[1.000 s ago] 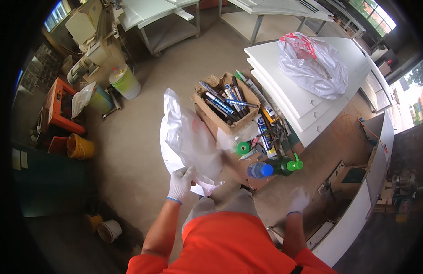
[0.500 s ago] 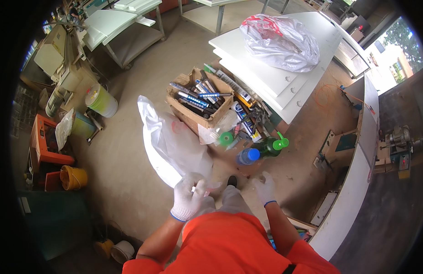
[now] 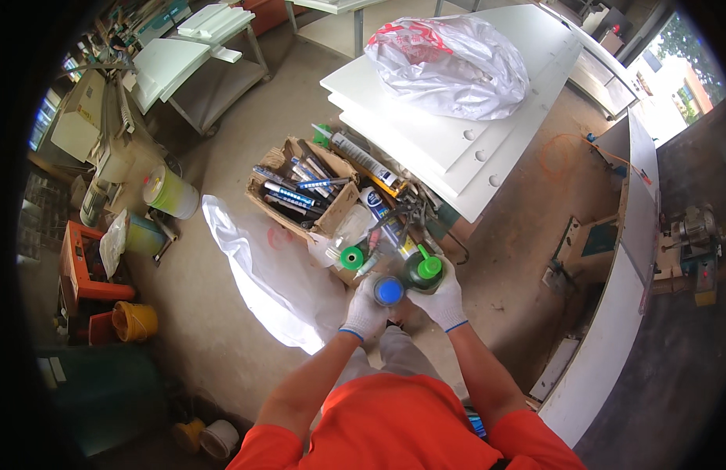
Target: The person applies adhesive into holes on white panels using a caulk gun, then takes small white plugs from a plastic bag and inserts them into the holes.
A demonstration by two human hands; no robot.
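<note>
My left hand [image 3: 364,312], in a white knit glove, is wrapped round a clear bottle with a blue cap [image 3: 389,291]. Beside it, my right hand [image 3: 444,300], gloved alike, grips a dark green bottle with a bright green spout cap [image 3: 429,267]. The two bottles stand close together at the near edge of the clutter. Just beyond them lie a clear bottle with a green cap [image 3: 352,257], a sealant tube [image 3: 384,215] and dark metal tools. An open cardboard box [image 3: 300,205] full of marker pens and tubes sits farther left.
A white plastic bag [image 3: 273,274] rests left of my legs. Stacked white panels [image 3: 433,153] carry another crumpled bag [image 3: 449,70]. Buckets [image 3: 171,193] stand at the left. A long white panel [image 3: 606,329] stands on edge at the right, near a motor [image 3: 696,231].
Both hands have reached forward and closed on the two bottles: the left on the blue-capped one, the right on the green one. My left hand has moved away from the white bag. The view has shifted slightly.
</note>
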